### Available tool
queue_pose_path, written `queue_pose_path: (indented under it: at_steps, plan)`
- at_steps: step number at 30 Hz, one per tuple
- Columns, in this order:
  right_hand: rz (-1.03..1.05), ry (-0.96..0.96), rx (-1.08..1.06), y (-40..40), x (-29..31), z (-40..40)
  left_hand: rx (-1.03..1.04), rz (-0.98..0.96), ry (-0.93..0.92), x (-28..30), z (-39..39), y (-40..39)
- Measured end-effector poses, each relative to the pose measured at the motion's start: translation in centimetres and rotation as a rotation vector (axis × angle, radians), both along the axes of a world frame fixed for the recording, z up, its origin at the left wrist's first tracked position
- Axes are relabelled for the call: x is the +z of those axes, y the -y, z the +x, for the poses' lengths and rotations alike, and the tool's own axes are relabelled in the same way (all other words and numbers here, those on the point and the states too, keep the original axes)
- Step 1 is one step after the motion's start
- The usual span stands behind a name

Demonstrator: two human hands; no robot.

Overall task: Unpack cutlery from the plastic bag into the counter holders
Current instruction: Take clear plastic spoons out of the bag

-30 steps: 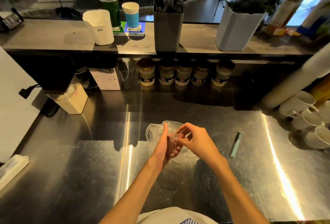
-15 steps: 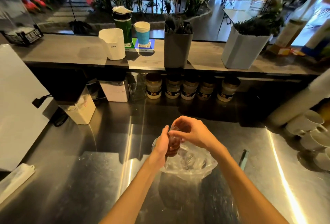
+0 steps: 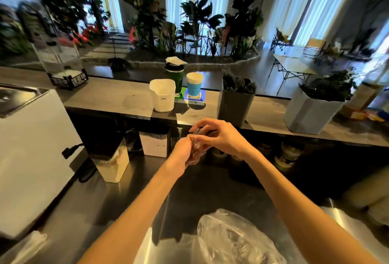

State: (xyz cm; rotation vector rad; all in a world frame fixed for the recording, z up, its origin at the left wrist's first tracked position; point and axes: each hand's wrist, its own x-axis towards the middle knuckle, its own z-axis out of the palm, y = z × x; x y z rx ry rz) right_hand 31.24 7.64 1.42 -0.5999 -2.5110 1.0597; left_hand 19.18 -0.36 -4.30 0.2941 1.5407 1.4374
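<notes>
Hands raised together before shelf edge | left hand (image 3: 185, 151) gripping a blurred clear bundle, contents not identifiable | right hand (image 3: 219, 137) pinching its top, fingers curled | plastic bag (image 3: 235, 240) lying crumpled on steel counter (image 3: 105, 207) at 6 o'clock, apart from hands | dark holder (image 3: 234, 103) standing at 1 o'clock of hands | pale holder (image 3: 311, 114) sitting at 2 o'clock.

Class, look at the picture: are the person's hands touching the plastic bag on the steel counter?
Apart. The head view shows the left hand and right hand raised together near the shelf, while the plastic bag lies on the counter below, bare counter between.
</notes>
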Motion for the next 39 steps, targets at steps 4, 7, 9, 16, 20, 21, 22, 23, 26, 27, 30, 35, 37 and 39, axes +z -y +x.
queue_pose_path:
  at_steps: [4, 7, 9, 16, 20, 21, 22, 23, 26, 27, 30, 35, 37, 39]
  plan:
    - [0.027, -0.085, -0.049, -2.4, 2.9, -5.0, -0.025, 0.137, -0.092, 3.7, -5.1, -2.1]
    - [0.072, -0.17, -0.075, -4.4, 4.8, -8.8, -0.029, 0.253, -0.219, 6.2, -9.0, -3.7]
    - [0.097, -0.22, -0.086, -5.8, 6.0, -11.2, -0.038, 0.286, -0.354, 7.7, -11.5, -4.7]
    - [0.094, -0.315, -0.157, -10.1, 7.5, -18.9, 0.285, 0.131, -0.91, 8.6, -20.4, -8.6]
    - [0.198, -0.189, -0.207, -12.3, 5.0, -21.9, 0.16, -0.084, -0.912, 6.0, -24.5, -10.3]
    - [0.21, -0.149, -0.195, -12.5, 4.5, -22.4, 0.083, -0.13, -0.899, 5.5, -24.8, -10.5]
    - [0.236, -0.106, -0.173, -12.6, 4.0, -22.7, 0.041, -0.137, -0.891, 5.0, -25.2, -10.7]
    - [0.272, -0.062, -0.146, -12.5, 3.8, -23.0, 0.029, -0.119, -0.885, 4.7, -25.3, -10.8]
    - [0.365, 0.083, -0.049, -12.3, 3.5, -23.4, 0.034, -0.031, -0.876, 4.1, -25.1, -10.8]
    - [0.391, 0.149, -0.014, -12.2, 3.6, -23.3, 0.025, -0.014, -0.869, 4.0, -24.8, -10.7]
    - [0.476, 0.315, 0.09, -11.7, 4.0, -22.8, 0.008, 0.007, -0.847, 3.8, -24.0, -10.4]
    - [0.471, 0.416, 0.181, -10.6, 5.1, -21.7, -0.012, -0.015, -0.864, 4.3, -23.4, -9.5]
    - [0.483, 0.416, 0.191, -10.3, 5.8, -21.0, -0.014, -0.032, -0.917, 5.0, -23.2, -8.9]
    - [0.493, 0.381, 0.174, -10.0, 6.3, -20.1, -0.011, -0.054, -0.974, 5.7, -22.9, -8.1]
